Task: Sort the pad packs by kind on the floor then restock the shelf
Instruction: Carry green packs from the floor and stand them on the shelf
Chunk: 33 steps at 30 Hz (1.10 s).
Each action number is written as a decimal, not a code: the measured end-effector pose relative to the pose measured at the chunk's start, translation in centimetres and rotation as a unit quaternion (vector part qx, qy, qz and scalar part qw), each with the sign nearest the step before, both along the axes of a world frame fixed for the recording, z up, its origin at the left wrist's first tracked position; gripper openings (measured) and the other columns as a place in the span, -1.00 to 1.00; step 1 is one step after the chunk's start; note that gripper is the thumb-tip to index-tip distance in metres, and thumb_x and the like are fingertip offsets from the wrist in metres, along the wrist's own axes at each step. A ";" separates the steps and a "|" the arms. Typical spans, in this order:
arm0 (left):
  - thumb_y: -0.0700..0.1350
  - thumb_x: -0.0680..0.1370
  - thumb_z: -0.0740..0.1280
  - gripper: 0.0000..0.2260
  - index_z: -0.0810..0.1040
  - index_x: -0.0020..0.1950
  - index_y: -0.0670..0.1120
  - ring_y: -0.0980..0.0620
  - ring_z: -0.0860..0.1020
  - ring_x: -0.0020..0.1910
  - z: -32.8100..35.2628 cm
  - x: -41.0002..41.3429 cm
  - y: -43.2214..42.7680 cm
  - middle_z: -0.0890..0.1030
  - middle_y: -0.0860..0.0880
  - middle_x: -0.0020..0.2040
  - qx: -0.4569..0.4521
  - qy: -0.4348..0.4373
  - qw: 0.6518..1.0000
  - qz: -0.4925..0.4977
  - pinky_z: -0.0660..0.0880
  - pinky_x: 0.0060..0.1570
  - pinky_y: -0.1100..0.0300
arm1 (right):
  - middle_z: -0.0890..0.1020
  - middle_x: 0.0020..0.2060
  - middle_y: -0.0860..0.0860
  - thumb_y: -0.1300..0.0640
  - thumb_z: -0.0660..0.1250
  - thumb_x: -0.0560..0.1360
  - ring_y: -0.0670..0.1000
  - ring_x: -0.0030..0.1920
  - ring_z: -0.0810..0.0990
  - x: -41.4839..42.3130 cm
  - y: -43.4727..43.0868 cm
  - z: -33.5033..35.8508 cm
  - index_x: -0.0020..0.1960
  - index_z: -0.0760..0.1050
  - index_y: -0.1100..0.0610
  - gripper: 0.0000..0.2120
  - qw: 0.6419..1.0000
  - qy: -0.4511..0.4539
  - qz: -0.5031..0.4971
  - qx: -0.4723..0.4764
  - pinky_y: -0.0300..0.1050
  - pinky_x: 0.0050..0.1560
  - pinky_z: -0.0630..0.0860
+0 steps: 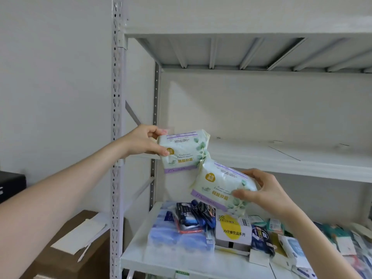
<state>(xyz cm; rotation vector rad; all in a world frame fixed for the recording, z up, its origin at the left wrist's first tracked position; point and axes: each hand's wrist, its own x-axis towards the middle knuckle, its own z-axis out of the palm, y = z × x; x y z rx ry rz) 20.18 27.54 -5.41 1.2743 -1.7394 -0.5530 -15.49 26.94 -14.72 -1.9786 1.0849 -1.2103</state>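
The left arm stretches forward and up. The left hand [148, 142] pinches the upper pack [182, 152] by its left edge, thumb on the front, at the left end of the middle shelf [281, 158]. The right hand [267, 191] grips the lower pack [222, 188] by its right end, fingers curled over the top. This pack is tilted above the lower shelf [141, 256], with its top corner meeting the upper pack.

2 green-white pad packs [182, 151] [222, 191], held aloft
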 end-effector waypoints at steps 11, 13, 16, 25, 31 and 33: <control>-0.26 0.31 0.58 -0.60 0.56 0.10 -0.14 -0.05 0.69 -0.05 6.3 3.1 -12.9 0.67 -0.10 0.03 0.003 -0.052 0.998 -0.026 0.64 -0.09 0.09 | 0.68 -0.08 0.05 0.01 0.62 0.10 0.01 -0.18 0.71 4.5 -10.1 6.4 0.08 0.53 0.09 -0.40 1.000 0.008 0.004 -0.021 -0.15 -0.28 0.62; -0.26 0.31 0.58 -0.59 0.55 0.10 -0.15 -0.07 0.68 -0.03 7.2 3.7 -15.2 0.68 -0.10 0.02 0.006 -0.047 0.998 -0.028 0.64 -0.03 0.05 | 0.69 -0.10 0.07 0.08 0.62 0.15 0.02 -0.18 0.71 4.8 -12.2 7.7 0.07 0.55 0.12 -0.47 1.000 0.007 -0.001 -0.027 -0.15 -0.29 0.62; -0.27 0.31 0.58 -0.57 0.54 0.12 -0.18 -0.01 0.70 -0.10 8.4 4.6 -18.7 0.70 -0.09 -0.03 0.008 -0.028 0.999 -0.040 0.64 -0.20 0.17 | 0.70 -0.12 0.08 0.15 0.61 0.22 0.02 -0.17 0.71 5.6 -15.6 9.6 0.07 0.57 0.12 -0.55 1.000 0.007 -0.007 -0.028 -0.12 -0.25 0.64; -0.25 0.34 0.56 -0.57 0.52 0.15 -0.19 -0.03 0.69 -0.05 10.8 7.4 -30.6 0.71 -0.09 -0.03 0.022 -0.043 0.997 -0.062 0.62 -0.18 0.21 | 0.71 -0.18 0.02 0.12 0.61 0.22 0.00 -0.19 0.71 8.7 -26.3 12.4 0.05 0.58 0.11 -0.56 0.999 0.031 -0.033 -0.026 -0.20 -0.30 0.61; -0.26 0.36 0.55 -0.60 0.52 0.14 -0.19 -0.05 0.69 -0.03 11.4 8.2 -38.5 0.70 -0.12 0.02 0.035 -0.060 0.995 -0.072 0.62 -0.06 0.16 | 0.71 -0.20 -0.03 0.11 0.61 0.22 0.02 -0.18 0.72 10.1 -32.8 13.1 0.04 0.59 0.09 -0.57 0.997 0.056 -0.052 -0.010 -0.09 -0.23 0.66; -0.26 0.35 0.56 -0.60 0.53 0.14 -0.19 -0.05 0.69 -0.04 11.4 8.3 -41.0 0.70 -0.12 0.02 0.039 -0.064 0.994 -0.077 0.62 -0.05 0.15 | 0.71 -0.20 -0.03 0.10 0.61 0.21 0.01 -0.19 0.72 10.4 -34.6 13.4 0.03 0.58 0.10 -0.57 0.996 0.070 -0.055 -0.004 -0.11 -0.25 0.65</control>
